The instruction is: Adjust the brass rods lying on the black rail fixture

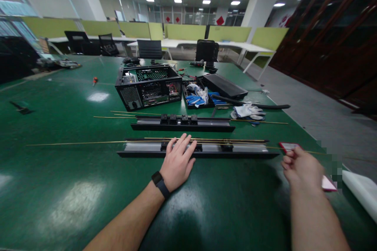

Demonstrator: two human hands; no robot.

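Note:
My left hand [178, 160], with a dark watch on its wrist, lies with fingers stretched over the nearer long black rail [247, 155], a trough with a pale inside. Under and beside the fingers are dark blocks, and another black block [227, 146] sits farther right in the rail. Thin brass-coloured rods run lengthwise along it. My right hand [303, 168] pinches one long thin rod [73, 143] past the rail's right end. Beneath that hand, partly hidden, lies a red-edged flat item [329, 183].
Behind is a second rail [182, 128] with several black blocks and more rods. Farther back are an open computer case [150, 86], a black tray with gloves [197, 96], a black panel [225, 85] and white gloves [249, 111]. A white roll-like item [361, 192] is at right.

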